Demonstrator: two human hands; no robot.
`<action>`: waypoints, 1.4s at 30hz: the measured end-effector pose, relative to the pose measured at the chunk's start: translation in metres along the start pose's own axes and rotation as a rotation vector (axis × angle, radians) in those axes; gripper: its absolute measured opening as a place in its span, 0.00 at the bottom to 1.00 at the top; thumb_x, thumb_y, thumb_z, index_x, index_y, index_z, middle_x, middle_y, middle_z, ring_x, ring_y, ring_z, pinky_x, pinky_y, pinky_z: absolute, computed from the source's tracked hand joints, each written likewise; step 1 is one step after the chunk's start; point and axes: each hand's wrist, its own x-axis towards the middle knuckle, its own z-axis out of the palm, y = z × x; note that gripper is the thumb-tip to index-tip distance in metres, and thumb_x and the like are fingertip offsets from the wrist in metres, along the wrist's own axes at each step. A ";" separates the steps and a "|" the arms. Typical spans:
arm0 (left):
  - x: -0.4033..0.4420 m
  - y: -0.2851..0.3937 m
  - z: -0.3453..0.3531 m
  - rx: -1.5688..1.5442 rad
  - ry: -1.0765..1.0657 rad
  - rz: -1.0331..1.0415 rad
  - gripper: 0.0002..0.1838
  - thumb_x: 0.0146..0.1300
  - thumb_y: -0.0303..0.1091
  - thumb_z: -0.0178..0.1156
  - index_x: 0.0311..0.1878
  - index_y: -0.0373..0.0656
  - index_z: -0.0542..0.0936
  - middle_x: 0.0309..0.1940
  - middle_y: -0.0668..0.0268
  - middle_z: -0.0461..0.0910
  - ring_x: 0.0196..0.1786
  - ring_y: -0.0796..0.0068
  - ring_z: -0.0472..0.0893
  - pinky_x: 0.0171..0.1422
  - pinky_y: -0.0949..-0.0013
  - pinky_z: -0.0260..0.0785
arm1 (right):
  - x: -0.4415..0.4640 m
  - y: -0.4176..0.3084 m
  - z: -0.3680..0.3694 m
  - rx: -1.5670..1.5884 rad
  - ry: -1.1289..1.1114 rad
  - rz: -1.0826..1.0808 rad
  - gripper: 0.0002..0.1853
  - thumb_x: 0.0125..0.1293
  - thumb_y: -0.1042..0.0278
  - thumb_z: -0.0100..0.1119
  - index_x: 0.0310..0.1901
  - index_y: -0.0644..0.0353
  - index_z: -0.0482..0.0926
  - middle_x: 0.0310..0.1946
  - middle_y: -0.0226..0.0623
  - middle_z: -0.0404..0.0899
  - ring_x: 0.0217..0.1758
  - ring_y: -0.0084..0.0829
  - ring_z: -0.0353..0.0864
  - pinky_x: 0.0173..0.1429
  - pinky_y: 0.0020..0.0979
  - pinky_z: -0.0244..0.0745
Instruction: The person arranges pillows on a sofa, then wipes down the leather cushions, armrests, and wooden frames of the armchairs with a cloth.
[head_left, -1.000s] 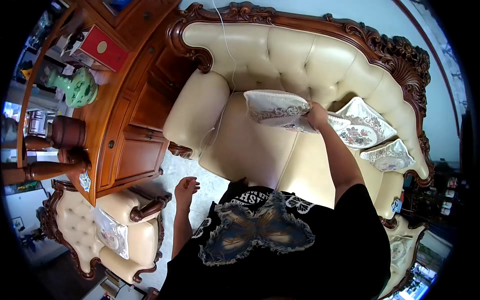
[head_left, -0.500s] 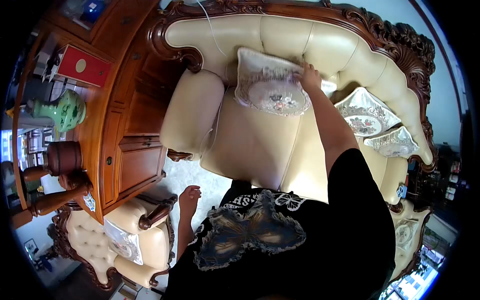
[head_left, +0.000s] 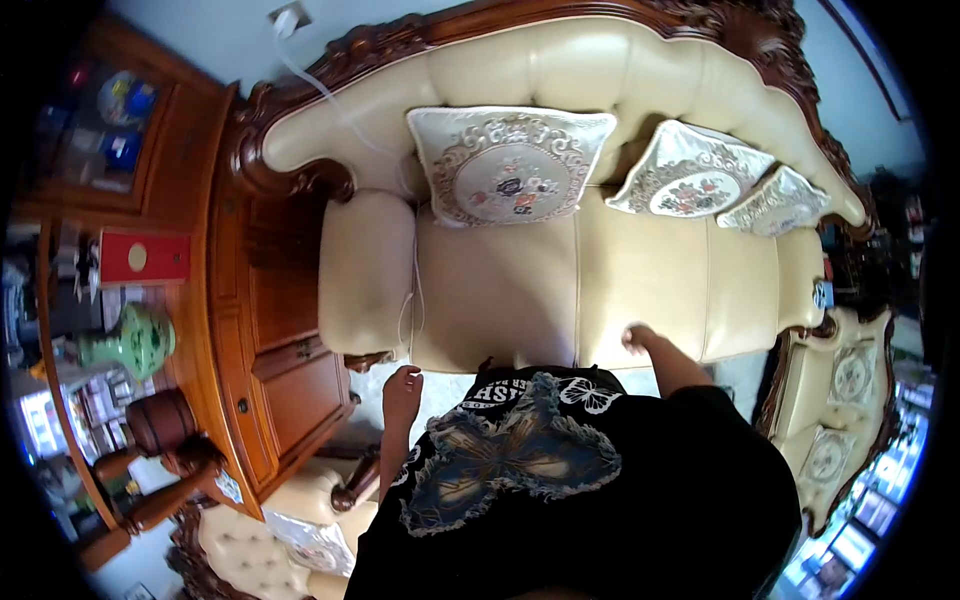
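A cream cushion (head_left: 512,168) with a woven floral oval leans upright against the backrest of the cream leather sofa (head_left: 500,290). My right hand (head_left: 637,338) is apart from it, over the front part of the seat, with its fingers curled and nothing visible in them. Low at the left, near the sofa's front edge, my left hand (head_left: 402,388) hangs with bent fingers and holds nothing I can see. Two more patterned cushions, a larger one (head_left: 690,172) and a smaller one (head_left: 775,203), rest at the sofa's right end.
A white cable (head_left: 418,300) runs down the sofa's left side from a wall socket (head_left: 290,18). Left stands a wooden cabinet (head_left: 300,390) with a green vase (head_left: 140,338) and a red box (head_left: 145,257). Armchairs stand lower left (head_left: 245,555) and right (head_left: 810,390).
My right hand has let go of the left cushion and drawn back toward my body. The cushion now stands against the backrest. The view has shifted; my left hand remains low.
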 end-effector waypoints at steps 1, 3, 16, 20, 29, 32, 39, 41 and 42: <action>0.014 0.004 0.004 0.033 -0.028 0.018 0.11 0.64 0.36 0.61 0.45 0.41 0.81 0.31 0.58 0.83 0.35 0.63 0.83 0.42 0.62 0.75 | -0.040 0.009 0.025 0.152 0.029 0.150 0.10 0.54 0.75 0.47 0.20 0.52 0.76 0.14 0.37 0.77 0.13 0.31 0.75 0.15 0.35 0.66; 0.044 0.021 0.010 0.060 -0.081 0.132 0.11 0.64 0.37 0.61 0.45 0.41 0.81 0.33 0.57 0.84 0.36 0.61 0.83 0.43 0.61 0.75 | -0.054 0.076 0.068 0.322 0.092 0.432 0.06 0.66 0.66 0.58 0.31 0.53 0.78 0.21 0.34 0.80 0.17 0.30 0.77 0.21 0.38 0.71; 0.346 0.251 0.017 0.553 0.306 0.677 0.42 0.56 0.35 0.69 0.73 0.41 0.62 0.70 0.52 0.65 0.71 0.52 0.65 0.76 0.48 0.54 | -0.182 0.022 0.188 0.981 0.517 0.113 0.16 0.69 0.75 0.56 0.58 0.61 0.74 0.36 0.39 0.85 0.32 0.28 0.86 0.32 0.28 0.80; 0.382 0.301 0.007 0.823 0.328 0.771 0.52 0.49 0.43 0.76 0.76 0.46 0.58 0.70 0.58 0.65 0.74 0.59 0.62 0.79 0.42 0.45 | -0.220 0.025 0.235 0.758 0.489 0.222 0.14 0.69 0.74 0.57 0.55 0.61 0.75 0.36 0.38 0.85 0.31 0.28 0.85 0.30 0.27 0.78; 0.416 0.291 0.033 1.005 0.169 0.589 0.30 0.50 0.45 0.75 0.56 0.46 0.77 0.57 0.64 0.79 0.66 0.62 0.70 0.72 0.40 0.49 | -0.204 0.083 0.360 1.238 0.510 0.390 0.16 0.65 0.76 0.58 0.55 0.63 0.76 0.36 0.40 0.85 0.30 0.28 0.85 0.29 0.28 0.78; 0.422 0.281 0.027 0.928 0.111 0.642 0.25 0.52 0.42 0.74 0.52 0.46 0.81 0.48 0.63 0.84 0.61 0.60 0.75 0.62 0.47 0.56 | -0.179 0.106 0.384 1.264 0.447 0.284 0.16 0.65 0.77 0.59 0.55 0.63 0.76 0.35 0.40 0.85 0.29 0.28 0.84 0.29 0.28 0.78; 0.421 0.279 -0.003 0.952 0.030 0.529 0.30 0.50 0.45 0.74 0.59 0.56 0.79 0.56 0.59 0.80 0.66 0.53 0.71 0.69 0.41 0.52 | -0.216 0.072 0.310 1.086 0.607 0.227 0.14 0.68 0.77 0.55 0.54 0.64 0.77 0.38 0.41 0.85 0.33 0.32 0.87 0.33 0.31 0.81; 0.421 0.269 -0.007 0.959 0.160 0.511 0.34 0.51 0.44 0.74 0.63 0.57 0.76 0.61 0.59 0.76 0.69 0.52 0.68 0.71 0.39 0.49 | -0.216 0.074 0.306 1.163 0.612 0.246 0.14 0.68 0.78 0.55 0.55 0.64 0.77 0.38 0.41 0.85 0.34 0.32 0.87 0.33 0.31 0.81; 0.416 0.271 -0.008 0.962 0.293 0.489 0.37 0.52 0.43 0.74 0.67 0.59 0.72 0.66 0.59 0.71 0.71 0.51 0.65 0.74 0.37 0.47 | -0.218 0.074 0.302 1.204 0.602 0.269 0.15 0.68 0.78 0.55 0.55 0.63 0.77 0.38 0.41 0.85 0.33 0.31 0.87 0.33 0.31 0.82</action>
